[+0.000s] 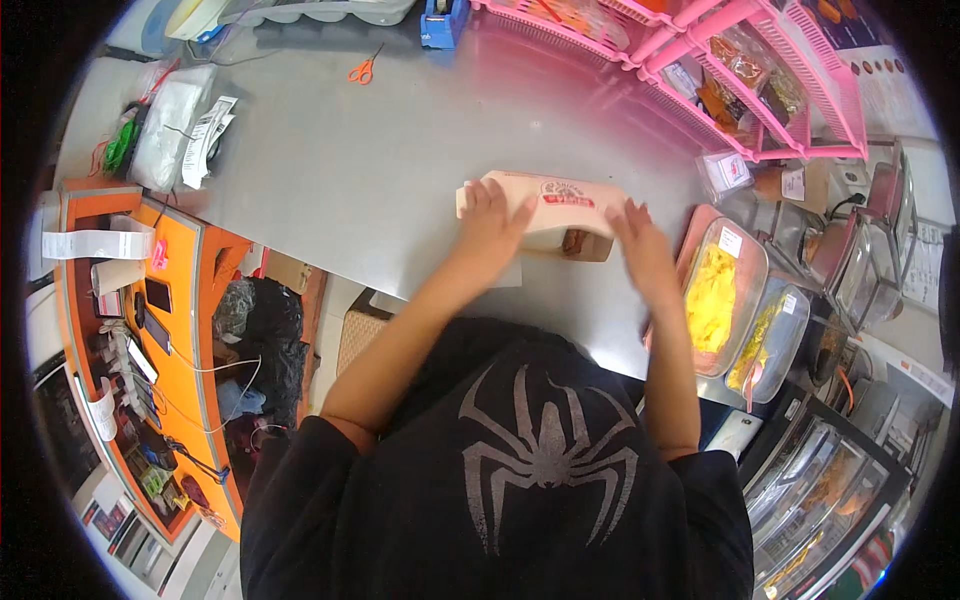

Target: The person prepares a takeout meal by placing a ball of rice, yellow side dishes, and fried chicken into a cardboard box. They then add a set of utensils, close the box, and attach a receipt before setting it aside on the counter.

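Observation:
A pale paperboard food box (577,201) with printing on its top panel lies on the steel table (337,172). Through the curved opening at its near side, a brown piece of food (574,242) shows inside. My left hand (491,214) grips the box's left end, fingers over the top and thumb along the printed panel. At the right end, my right hand (634,232) holds the edge and corner, slightly blurred. A white paper sheet (508,274) lies partly under my left forearm, just nearer than the box.
Pink plastic racks (750,82) with packets stand at the back right. Lidded clear tubs of yellow food (712,300) sit beside my right forearm. Orange scissors (361,72) and a blue tape dispenser (442,24) lie at the back. An orange counter (176,300) stands left.

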The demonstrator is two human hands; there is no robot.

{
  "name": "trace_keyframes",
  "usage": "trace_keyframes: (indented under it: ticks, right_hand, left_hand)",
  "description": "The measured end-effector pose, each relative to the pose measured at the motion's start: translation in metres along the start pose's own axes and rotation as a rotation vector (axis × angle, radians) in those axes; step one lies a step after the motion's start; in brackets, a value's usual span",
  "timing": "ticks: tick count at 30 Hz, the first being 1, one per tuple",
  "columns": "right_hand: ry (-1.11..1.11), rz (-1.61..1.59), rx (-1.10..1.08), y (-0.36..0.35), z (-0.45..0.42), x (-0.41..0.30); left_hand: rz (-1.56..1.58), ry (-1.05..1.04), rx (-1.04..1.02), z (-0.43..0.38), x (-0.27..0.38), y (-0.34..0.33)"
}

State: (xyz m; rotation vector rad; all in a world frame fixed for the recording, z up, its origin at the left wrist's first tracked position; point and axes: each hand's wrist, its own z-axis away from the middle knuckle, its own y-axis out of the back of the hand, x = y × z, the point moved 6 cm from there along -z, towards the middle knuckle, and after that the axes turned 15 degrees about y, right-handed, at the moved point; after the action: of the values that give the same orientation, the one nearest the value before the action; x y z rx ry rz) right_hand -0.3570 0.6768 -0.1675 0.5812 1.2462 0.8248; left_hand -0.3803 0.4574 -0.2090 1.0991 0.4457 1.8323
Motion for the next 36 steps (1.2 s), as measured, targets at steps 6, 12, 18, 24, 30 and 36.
trace_keyframes:
  ticks: [6, 12, 18, 24, 30, 36]
  right_hand:
    - [0.085, -0.153, 0.292, -0.067, 0.025, 0.019]
    - [0.152, -0.675, 0.290, -0.081, 0.017, 0.033]
    - [-0.056, -0.832, 0.154, -0.054, 0.011, 0.045]
    - [-0.194, -0.948, 0.212, -0.016, 0.006, 0.042]
    - [-0.163, -0.947, 0.173, -0.026, 0.013, 0.045]
    - [-0.211, -1.040, 0.143, -0.030, 0.007, 0.050]
  left_hand:
    - [0.471, -0.038, 0.326, 0.001, -0.013, -0.031]
    - [0.792, -0.042, 0.089, -0.003, -0.019, -0.023]
    - [0.989, -0.037, -0.037, -0.006, -0.020, 0.004]
    - [0.853, 0.112, -0.224, -0.003, -0.012, 0.042]
    - [0.801, 0.115, -0.108, -0.002, -0.018, 0.031]
    - [0.894, 0.174, -0.222, 0.005, 0.009, 0.043]
